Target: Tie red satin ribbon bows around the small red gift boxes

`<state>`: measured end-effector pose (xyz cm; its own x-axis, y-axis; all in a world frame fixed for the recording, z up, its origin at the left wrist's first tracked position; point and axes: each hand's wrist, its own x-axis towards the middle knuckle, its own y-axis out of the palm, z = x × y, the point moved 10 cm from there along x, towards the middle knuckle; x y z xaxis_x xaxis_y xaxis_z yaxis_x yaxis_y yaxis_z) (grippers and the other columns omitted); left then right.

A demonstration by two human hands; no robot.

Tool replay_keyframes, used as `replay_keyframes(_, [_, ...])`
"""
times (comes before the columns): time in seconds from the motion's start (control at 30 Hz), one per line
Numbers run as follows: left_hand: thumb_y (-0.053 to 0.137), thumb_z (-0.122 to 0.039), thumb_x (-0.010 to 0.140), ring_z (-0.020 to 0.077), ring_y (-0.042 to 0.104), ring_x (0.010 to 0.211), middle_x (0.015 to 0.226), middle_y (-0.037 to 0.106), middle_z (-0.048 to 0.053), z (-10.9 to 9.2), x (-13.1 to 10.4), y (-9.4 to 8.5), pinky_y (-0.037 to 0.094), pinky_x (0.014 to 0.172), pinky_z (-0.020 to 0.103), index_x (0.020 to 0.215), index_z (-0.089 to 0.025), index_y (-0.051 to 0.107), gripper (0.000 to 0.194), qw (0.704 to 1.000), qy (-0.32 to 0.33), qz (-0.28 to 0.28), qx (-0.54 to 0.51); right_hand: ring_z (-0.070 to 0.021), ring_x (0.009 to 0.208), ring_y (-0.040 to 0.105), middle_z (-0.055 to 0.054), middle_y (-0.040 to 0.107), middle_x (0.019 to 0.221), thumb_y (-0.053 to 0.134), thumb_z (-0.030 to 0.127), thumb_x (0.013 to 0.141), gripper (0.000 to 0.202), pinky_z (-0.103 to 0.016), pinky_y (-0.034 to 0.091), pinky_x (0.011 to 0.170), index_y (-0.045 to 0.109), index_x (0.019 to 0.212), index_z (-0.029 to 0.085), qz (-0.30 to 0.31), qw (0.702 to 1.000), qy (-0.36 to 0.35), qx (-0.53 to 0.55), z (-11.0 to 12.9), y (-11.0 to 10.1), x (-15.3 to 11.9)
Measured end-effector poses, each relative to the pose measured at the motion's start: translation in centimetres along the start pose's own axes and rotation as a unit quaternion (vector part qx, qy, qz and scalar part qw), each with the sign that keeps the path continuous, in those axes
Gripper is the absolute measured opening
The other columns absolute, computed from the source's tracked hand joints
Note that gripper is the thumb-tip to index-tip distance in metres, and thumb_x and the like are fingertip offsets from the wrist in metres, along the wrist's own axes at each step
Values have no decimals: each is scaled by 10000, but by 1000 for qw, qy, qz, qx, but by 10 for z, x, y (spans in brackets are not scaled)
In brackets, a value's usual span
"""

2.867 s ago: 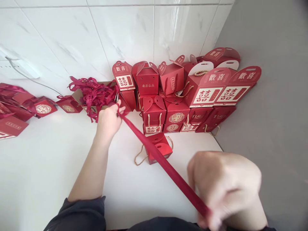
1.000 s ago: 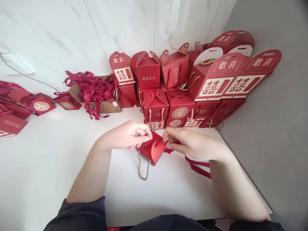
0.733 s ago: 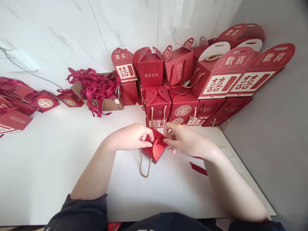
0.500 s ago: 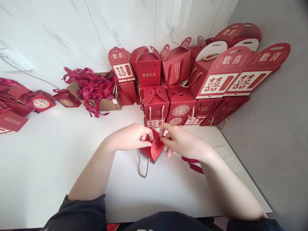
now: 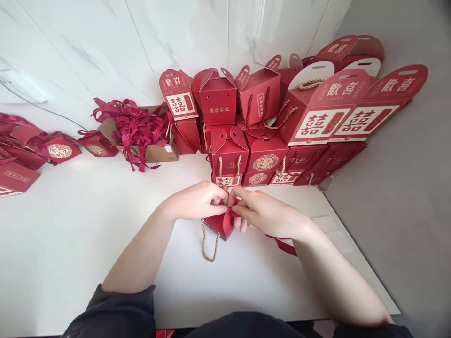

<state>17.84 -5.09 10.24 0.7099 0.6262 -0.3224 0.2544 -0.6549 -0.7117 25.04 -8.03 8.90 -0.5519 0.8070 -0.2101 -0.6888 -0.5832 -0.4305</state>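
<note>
A small red gift box (image 5: 219,224) sits on the white table in front of me, with a twisted rope handle (image 5: 210,257) hanging from its near side. My left hand (image 5: 201,201) pinches the box's top flaps from the left. From the right, my right hand (image 5: 259,206) pinches the flaps at the same spot, its fingertips meeting those of the left. The flaps lean together under my fingers, which hide most of the box's top. A dark red ribbon (image 5: 284,245) lies on the table below my right wrist.
Stacked red boxes (image 5: 265,157) stand directly behind my hands, up to the back wall. Farther left, a cardboard box (image 5: 162,153) overflows with red ribbons (image 5: 141,124). More ribboned boxes (image 5: 21,173) sit at the far left. A grey wall (image 5: 398,188) borders the table's right side.
Both hands have come closer together over the box. The top flaps, spread apart before, are now drawn inward and pinched together.
</note>
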Motion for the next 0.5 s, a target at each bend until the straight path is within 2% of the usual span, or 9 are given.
replay_keyframes(0.1, [525, -276, 824, 89, 372, 528, 573, 438, -47, 1, -4, -12, 295, 503, 225, 736, -186, 584, 139, 999, -1, -44, -10, -171, 718, 622, -14, 675, 823, 458, 271, 924, 93, -290, 450, 658, 525, 887, 218, -51, 994, -27, -94, 6, -13, -4])
replay_keyframes(0.2, [512, -277, 849, 86, 360, 531, 576, 429, -56, 5, -12, -28, 301, 509, 216, 790, -198, 567, 113, 994, -17, -101, -40, -203, 907, 605, -47, 655, 950, 459, 307, 949, 188, -324, 450, 777, 596, 863, 213, -126, 976, -74, -159, 19, -30, -10])
replay_keyframes(0.3, [502, -292, 873, 86, 376, 537, 588, 439, -55, 4, -18, -39, 315, 519, 214, 808, -202, 556, 123, 989, -14, -137, -63, -216, 1156, 543, -48, 650, 1126, 473, 291, 957, 215, -341, 412, 956, 656, 873, 217, -118, 974, -138, -133, 31, -30, -8])
replay_keyframes(0.37, [501, -302, 882, 93, 436, 578, 637, 490, -40, 0, -21, -46, 355, 555, 218, 821, -201, 557, 131, 984, 1, -164, -68, -198, 1149, 564, -26, 664, 1153, 487, 271, 952, 198, -321, 414, 969, 679, 927, 227, -87, 979, -158, -91, 33, -25, -4])
replay_keyframes(0.43, [498, -334, 890, 108, 495, 636, 718, 546, -18, -2, -25, -50, 400, 604, 229, 860, -204, 555, 146, 981, 14, -181, -64, -180, 1021, 626, -17, 692, 1090, 485, 264, 952, 209, -303, 451, 901, 689, 984, 229, -75, 985, -148, -48, 29, -23, 2])
replay_keyframes(0.5, [555, -419, 855, 128, 525, 669, 807, 578, -2, 0, -27, -47, 422, 620, 246, 960, -218, 549, 227, 985, 2, -168, -29, -171, 919, 649, -16, 708, 1014, 482, 280, 954, 229, -297, 468, 849, 700, 999, 225, -84, 988, -132, -10, 25, -25, 5])
